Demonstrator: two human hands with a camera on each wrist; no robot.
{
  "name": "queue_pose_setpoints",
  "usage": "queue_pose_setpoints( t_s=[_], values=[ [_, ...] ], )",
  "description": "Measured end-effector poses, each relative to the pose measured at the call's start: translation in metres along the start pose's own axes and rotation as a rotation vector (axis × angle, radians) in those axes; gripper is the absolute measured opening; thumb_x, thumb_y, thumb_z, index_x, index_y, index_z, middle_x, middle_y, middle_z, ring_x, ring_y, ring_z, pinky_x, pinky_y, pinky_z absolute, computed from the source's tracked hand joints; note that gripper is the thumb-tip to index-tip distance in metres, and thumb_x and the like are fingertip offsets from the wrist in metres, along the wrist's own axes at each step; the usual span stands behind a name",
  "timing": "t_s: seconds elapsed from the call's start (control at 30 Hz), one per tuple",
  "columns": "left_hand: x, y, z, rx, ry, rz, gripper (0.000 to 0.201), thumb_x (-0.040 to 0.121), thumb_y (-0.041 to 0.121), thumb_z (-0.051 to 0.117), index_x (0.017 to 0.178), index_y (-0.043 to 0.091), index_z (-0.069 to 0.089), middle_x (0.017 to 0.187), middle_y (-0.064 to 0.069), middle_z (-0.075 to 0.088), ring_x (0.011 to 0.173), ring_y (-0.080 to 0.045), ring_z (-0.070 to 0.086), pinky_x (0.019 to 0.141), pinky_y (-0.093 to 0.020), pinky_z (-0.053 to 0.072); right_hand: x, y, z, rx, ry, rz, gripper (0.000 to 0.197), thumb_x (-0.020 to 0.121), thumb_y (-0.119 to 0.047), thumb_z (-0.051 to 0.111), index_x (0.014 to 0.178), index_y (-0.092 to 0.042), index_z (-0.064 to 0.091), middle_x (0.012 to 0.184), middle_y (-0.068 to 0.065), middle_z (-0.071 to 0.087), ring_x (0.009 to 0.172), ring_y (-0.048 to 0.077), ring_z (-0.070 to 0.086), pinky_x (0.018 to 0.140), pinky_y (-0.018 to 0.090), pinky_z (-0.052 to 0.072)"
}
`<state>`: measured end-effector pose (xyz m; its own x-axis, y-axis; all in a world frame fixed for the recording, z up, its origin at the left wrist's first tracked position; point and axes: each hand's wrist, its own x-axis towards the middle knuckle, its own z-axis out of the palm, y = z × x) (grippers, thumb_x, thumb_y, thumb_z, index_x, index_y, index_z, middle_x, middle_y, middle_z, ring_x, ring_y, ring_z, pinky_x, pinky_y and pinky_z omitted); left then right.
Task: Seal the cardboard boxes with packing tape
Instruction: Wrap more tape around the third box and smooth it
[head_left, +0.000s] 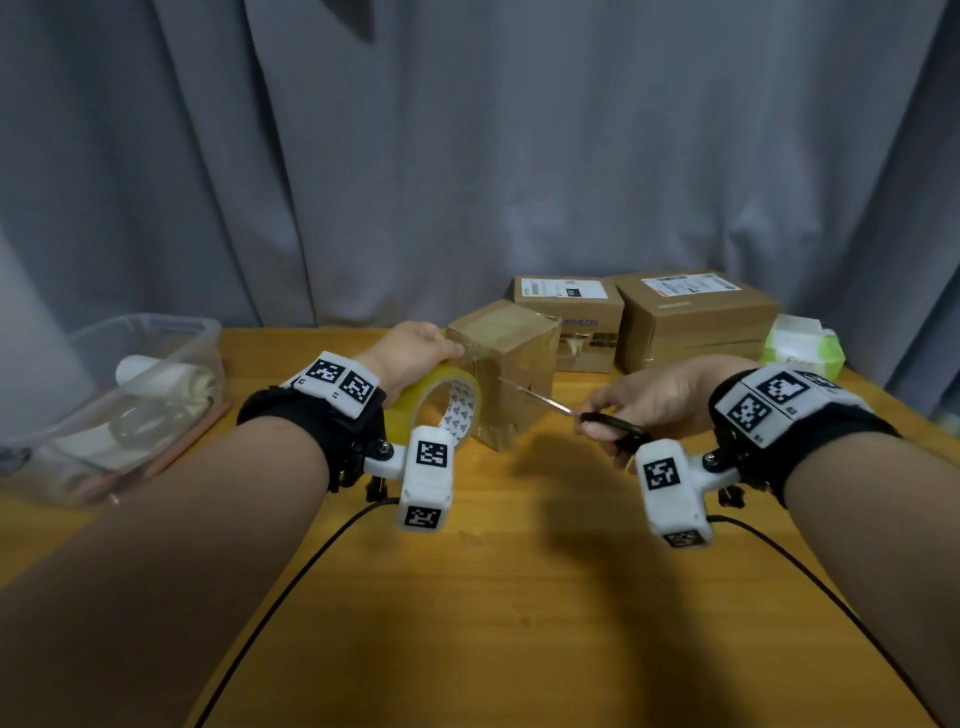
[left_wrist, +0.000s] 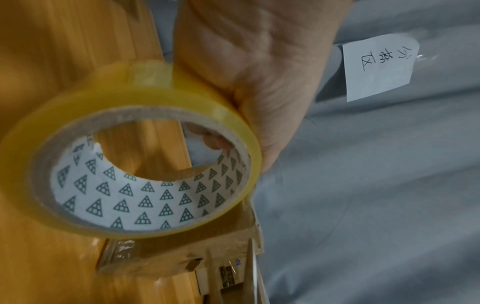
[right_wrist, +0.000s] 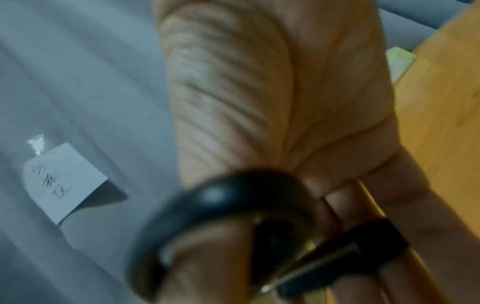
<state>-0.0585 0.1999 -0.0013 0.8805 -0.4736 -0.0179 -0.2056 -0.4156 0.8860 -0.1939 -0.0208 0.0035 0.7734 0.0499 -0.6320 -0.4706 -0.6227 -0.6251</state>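
A small cardboard box (head_left: 506, 371) stands on the wooden table (head_left: 519, 597), its top and front wrapped in clear tape. My left hand (head_left: 415, 351) grips a yellow roll of packing tape (head_left: 441, 402) just left of the box, almost touching it. In the left wrist view the tape roll (left_wrist: 130, 156) fills the middle, with my fingertips (left_wrist: 207, 139) inside its core and the box (left_wrist: 187, 257) below. My right hand (head_left: 649, 400) holds black-handled scissors (head_left: 571, 413), blades pointing left at the box's front face. The right wrist view shows the scissors' handle (right_wrist: 233, 216) around my fingers, blurred.
Two larger labelled cardboard boxes (head_left: 571, 317) (head_left: 696, 317) sit behind at the table's back edge. A green and white tissue pack (head_left: 802, 345) lies at the far right. A clear plastic tub (head_left: 119, 410) with supplies stands at the left. Grey curtain behind; black cables cross the near table.
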Motion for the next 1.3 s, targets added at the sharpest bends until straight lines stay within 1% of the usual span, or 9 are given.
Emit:
queue_pose_setpoints(
  t_s=[0.07,0.17,0.33,0.47,0.7,0.93,1.03,1.2,1.3],
  values=[
    [0.0,0.002,0.001,-0.006,-0.007,0.004,0.018,0.09,0.017,0.062,0.075,0.011,0.054,0.071,-0.007,0.059,0.06,-0.017,0.055,0.059,-0.024,0.047,0.001,-0.004,0.007,0.095,-0.083,-0.084,0.106,0.038,-0.068,0.084,0.121,-0.009,0.052,0.086,0.006,0.06,0.08,0.019,0.059,0.075,0.032,0.053],
    [-0.001,0.004,0.003,0.002,-0.012,0.01,0.014,0.088,0.018,0.064,0.081,0.008,0.056,0.079,-0.012,0.06,0.071,-0.022,0.057,0.071,-0.032,0.048,0.009,-0.011,0.014,0.16,-0.016,-0.164,0.111,0.033,-0.076,0.079,0.118,-0.008,0.054,0.08,0.004,0.064,0.074,0.017,0.064,0.066,0.029,0.055],
    [0.001,0.001,0.0,0.022,-0.02,0.01,0.022,0.089,0.017,0.063,0.071,0.013,0.052,0.067,-0.004,0.056,0.055,-0.014,0.052,0.054,-0.023,0.044,0.016,-0.019,0.017,0.172,0.041,-0.214,0.115,0.029,-0.084,0.071,0.113,-0.008,0.055,0.075,0.004,0.064,0.07,0.019,0.065,0.06,0.029,0.055],
    [0.0,0.001,-0.004,0.017,-0.046,0.014,0.023,0.09,0.015,0.062,0.069,0.014,0.053,0.063,0.0,0.057,0.039,-0.003,0.052,0.041,-0.014,0.041,0.019,-0.024,0.015,0.214,0.048,-0.276,0.11,0.034,-0.085,0.07,0.111,-0.008,0.056,0.075,0.005,0.063,0.067,0.018,0.065,0.055,0.027,0.055],
    [0.001,0.007,-0.006,0.02,-0.075,-0.012,0.022,0.089,0.017,0.062,0.069,0.015,0.053,0.06,0.0,0.056,0.037,-0.003,0.052,0.039,-0.014,0.04,0.027,-0.031,0.017,0.226,0.061,-0.296,0.114,0.032,-0.084,0.07,0.112,-0.005,0.056,0.074,0.007,0.064,0.066,0.018,0.066,0.054,0.027,0.055],
    [0.004,0.006,-0.005,0.062,-0.07,-0.034,0.021,0.088,0.015,0.059,0.068,0.014,0.052,0.069,-0.004,0.056,0.057,-0.015,0.051,0.055,-0.025,0.043,0.043,-0.03,0.029,0.284,0.131,-0.359,0.12,0.026,-0.084,0.07,0.112,-0.004,0.054,0.071,0.009,0.064,0.067,0.021,0.068,0.058,0.032,0.058],
    [0.004,0.002,-0.003,0.011,-0.093,-0.043,0.02,0.088,0.013,0.059,0.069,0.015,0.054,0.073,-0.004,0.061,0.062,-0.015,0.055,0.06,-0.024,0.046,0.041,-0.032,0.031,0.268,0.145,-0.362,0.111,0.035,-0.083,0.066,0.111,-0.003,0.054,0.071,0.009,0.063,0.065,0.02,0.067,0.055,0.03,0.057],
    [0.006,0.0,-0.001,-0.046,-0.064,-0.061,0.018,0.086,0.012,0.063,0.07,0.015,0.056,0.073,-0.004,0.064,0.065,-0.017,0.06,0.062,-0.025,0.049,0.039,-0.04,0.034,0.227,0.213,-0.379,0.074,0.071,-0.065,0.047,0.109,-0.001,0.053,0.064,0.005,0.055,0.051,0.013,0.056,0.042,0.022,0.05],
    [0.007,-0.005,0.0,-0.069,-0.062,-0.07,0.02,0.086,0.014,0.065,0.069,0.016,0.055,0.086,-0.011,0.068,0.078,-0.025,0.065,0.076,-0.033,0.054,0.04,-0.038,0.035,0.208,0.253,-0.412,0.066,0.077,-0.059,0.046,0.104,0.0,0.054,0.059,0.005,0.052,0.044,0.012,0.05,0.034,0.019,0.041]
  ],
)
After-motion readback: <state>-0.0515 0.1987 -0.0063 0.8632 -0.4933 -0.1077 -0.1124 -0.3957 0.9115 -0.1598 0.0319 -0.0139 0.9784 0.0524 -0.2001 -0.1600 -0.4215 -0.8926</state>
